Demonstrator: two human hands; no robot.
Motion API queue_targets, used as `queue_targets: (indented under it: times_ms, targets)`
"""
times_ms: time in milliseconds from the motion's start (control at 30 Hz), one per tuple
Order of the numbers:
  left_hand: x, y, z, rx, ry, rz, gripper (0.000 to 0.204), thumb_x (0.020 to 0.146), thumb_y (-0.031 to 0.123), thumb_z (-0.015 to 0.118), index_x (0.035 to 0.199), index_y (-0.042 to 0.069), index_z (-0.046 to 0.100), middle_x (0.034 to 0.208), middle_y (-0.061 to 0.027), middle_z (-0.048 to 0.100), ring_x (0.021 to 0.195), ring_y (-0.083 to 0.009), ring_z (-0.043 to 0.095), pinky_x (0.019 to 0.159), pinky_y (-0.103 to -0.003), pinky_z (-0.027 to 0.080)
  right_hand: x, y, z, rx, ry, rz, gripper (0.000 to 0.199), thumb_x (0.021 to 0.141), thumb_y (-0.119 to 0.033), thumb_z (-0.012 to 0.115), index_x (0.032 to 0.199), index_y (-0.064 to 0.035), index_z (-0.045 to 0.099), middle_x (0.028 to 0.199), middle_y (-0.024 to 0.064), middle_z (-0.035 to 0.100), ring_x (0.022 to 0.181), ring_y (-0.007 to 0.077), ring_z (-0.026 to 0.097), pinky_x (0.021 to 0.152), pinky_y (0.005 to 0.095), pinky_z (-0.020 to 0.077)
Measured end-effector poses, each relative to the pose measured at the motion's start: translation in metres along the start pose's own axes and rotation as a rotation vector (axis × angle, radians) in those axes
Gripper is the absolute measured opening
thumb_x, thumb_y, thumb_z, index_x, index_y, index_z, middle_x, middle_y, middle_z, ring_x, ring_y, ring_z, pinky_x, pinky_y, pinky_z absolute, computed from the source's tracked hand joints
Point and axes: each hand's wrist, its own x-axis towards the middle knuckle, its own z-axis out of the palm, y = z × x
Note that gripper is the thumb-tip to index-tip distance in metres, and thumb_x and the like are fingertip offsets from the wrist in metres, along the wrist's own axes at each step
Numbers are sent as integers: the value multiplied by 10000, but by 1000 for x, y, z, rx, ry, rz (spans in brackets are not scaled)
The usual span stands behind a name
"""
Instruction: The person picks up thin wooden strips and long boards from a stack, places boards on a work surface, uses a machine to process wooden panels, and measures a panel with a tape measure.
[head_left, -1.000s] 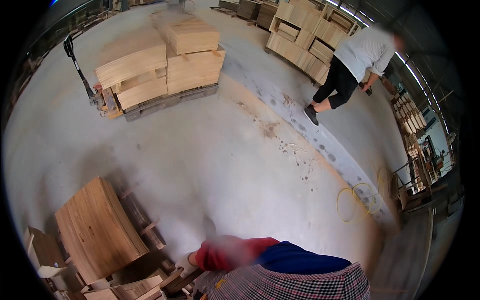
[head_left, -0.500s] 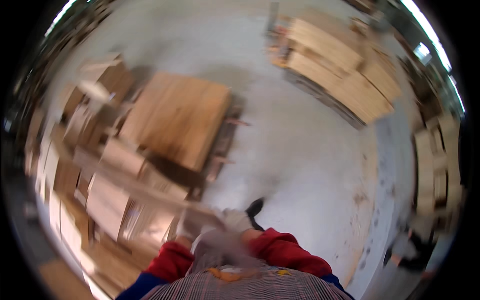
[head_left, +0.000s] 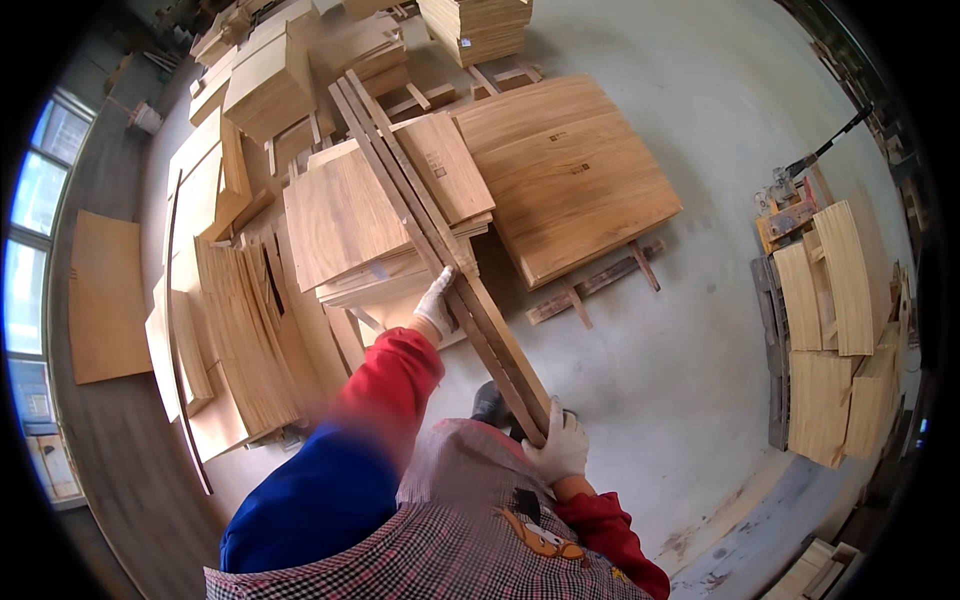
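A bundle of long, narrow wooden battens (head_left: 492,345) slants from near my body to the far left, side by side. My left hand (head_left: 437,305), in a white glove, is closed on the left edge of the bundle about midway. At the near end my right hand (head_left: 558,445), gloved too, is wrapped around the battens' tips, its thumb side up. The far part of the bundle passes over a stack of wooden panels (head_left: 350,215); whether it rests on them I cannot tell. A smaller panel (head_left: 447,165) lies just right of the battens.
Right of the stack, a large wooden panel pile (head_left: 580,180) sits on wooden bearers (head_left: 600,285). More panel stacks (head_left: 265,85) stand at the far left, others (head_left: 240,330) at the left. Panels on a pallet (head_left: 820,340) and a pallet jack handle (head_left: 830,140) are at the right.
My view has turned rightward from the blurred earlier one, placing the panel stacks ahead of me. My hands, close together before, are now spread along the battens, the left farther out.
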Motion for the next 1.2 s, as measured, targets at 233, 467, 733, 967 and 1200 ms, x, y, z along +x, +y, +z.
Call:
queue_targets:
  times_ms: [233, 467, 733, 967, 1200]
  targets:
    - [14, 3, -6, 53, -26, -20, 408, 860, 419, 665, 1178, 177, 582, 1099, -38, 637, 1011, -271, 595, 874, -482, 476, 7, -3, -7, 50, -70, 40, 956, 660, -366, 751, 1424, -29, 284, 1149, 212, 516, 1034, 389, 530, 857, 477, 443]
    - [20, 6, -15, -7, -56, -34, 355, 883, 373, 650, 1168, 174, 577, 1071, -27, 640, 994, -271, 600, 856, -484, 490, 7, -1, -5, 68, -10, -3, 947, 661, -407, 763, 1415, -50, 315, 1092, 186, 541, 977, 360, 559, 805, 453, 444]
    - [1, 11, -9, -218, -43, -52, 295, 885, 344, 647, 1117, 168, 594, 1060, -44, 637, 982, -297, 589, 885, -500, 478, 20, 38, 2, 751, -321, 166, 480, 789, -216, 689, 1181, 14, 536, 983, 174, 654, 886, 258, 639, 806, 343, 492]
    - [-4, 13, 6, -67, 144, 64, 341, 880, 328, 659, 1136, 121, 574, 1052, -67, 635, 949, -285, 598, 855, -486, 489, 18, 45, 12, 814, -299, 178, 377, 829, -130, 652, 1171, -5, 554, 978, 76, 648, 871, 159, 599, 807, 302, 482]
    - [3, 21, 17, 233, 411, 138, 499, 833, 392, 713, 1199, 129, 499, 1020, -35, 625, 895, -239, 609, 758, -460, 509, 22, 31, -13, 677, -239, 85, 371, 834, -113, 627, 1179, -2, 544, 924, 75, 645, 827, 162, 598, 764, 303, 484]
